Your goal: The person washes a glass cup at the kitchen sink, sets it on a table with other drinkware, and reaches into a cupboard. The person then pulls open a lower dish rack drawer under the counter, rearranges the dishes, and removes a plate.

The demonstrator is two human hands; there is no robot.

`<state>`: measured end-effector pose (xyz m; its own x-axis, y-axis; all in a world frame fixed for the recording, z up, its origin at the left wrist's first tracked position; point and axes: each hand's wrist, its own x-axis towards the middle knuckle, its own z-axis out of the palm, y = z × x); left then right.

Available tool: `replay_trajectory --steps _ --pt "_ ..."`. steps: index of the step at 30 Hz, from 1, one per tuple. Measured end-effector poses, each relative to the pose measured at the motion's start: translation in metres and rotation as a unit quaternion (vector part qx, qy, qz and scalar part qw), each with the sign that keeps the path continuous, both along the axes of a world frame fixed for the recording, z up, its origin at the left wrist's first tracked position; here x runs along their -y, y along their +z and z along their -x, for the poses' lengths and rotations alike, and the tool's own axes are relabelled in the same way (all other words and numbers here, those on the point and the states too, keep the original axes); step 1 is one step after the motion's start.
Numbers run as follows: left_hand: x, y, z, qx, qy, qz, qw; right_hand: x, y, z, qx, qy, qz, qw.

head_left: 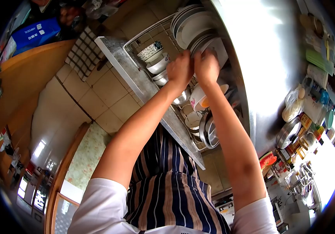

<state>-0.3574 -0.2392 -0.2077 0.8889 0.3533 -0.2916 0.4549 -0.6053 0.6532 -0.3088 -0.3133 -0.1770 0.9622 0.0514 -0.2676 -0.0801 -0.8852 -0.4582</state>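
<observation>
My left hand (181, 70) and my right hand (207, 67) are close together over a pulled-out wire dish drawer. Fingers of both are curled closed at the near edge of a white plate (219, 50), which leans among other plates standing on edge; the fingertips are partly hidden. Behind them stands another row of white plates (194, 31). Left of my left hand are a flower-patterned bowl (150, 51) and a white bowl (159, 63). Under my right forearm sit a white bowl with a pink flower (197, 98) and metal bowls (210, 130).
The drawer's grey front panel (136, 85) runs along the left, near my apron. A shiny metal countertop (268, 50) overhangs the right side, with a lidded pan (288, 132) and bagged goods farther along. A checked cloth (84, 52) hangs near a wooden door (31, 70).
</observation>
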Motion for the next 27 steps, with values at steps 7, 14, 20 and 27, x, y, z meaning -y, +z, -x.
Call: replay_trajectory --steps 7,14,20,27 --pt "-0.007 -0.003 -0.001 -0.005 -0.037 0.012 0.999 0.002 -0.010 -0.013 -0.066 -0.001 -0.006 0.998" --pt "-0.027 0.000 0.000 -0.047 -0.042 0.091 0.994 0.000 -0.008 -0.010 -0.098 0.008 -0.038 0.994" --pt "-0.025 0.002 -0.016 -0.045 -0.005 0.075 0.996 -0.002 -0.006 -0.012 -0.098 0.012 -0.019 0.995" --pt "-0.015 0.008 -0.020 0.047 0.072 0.014 0.996 0.002 -0.003 -0.006 -0.080 0.003 -0.035 0.996"
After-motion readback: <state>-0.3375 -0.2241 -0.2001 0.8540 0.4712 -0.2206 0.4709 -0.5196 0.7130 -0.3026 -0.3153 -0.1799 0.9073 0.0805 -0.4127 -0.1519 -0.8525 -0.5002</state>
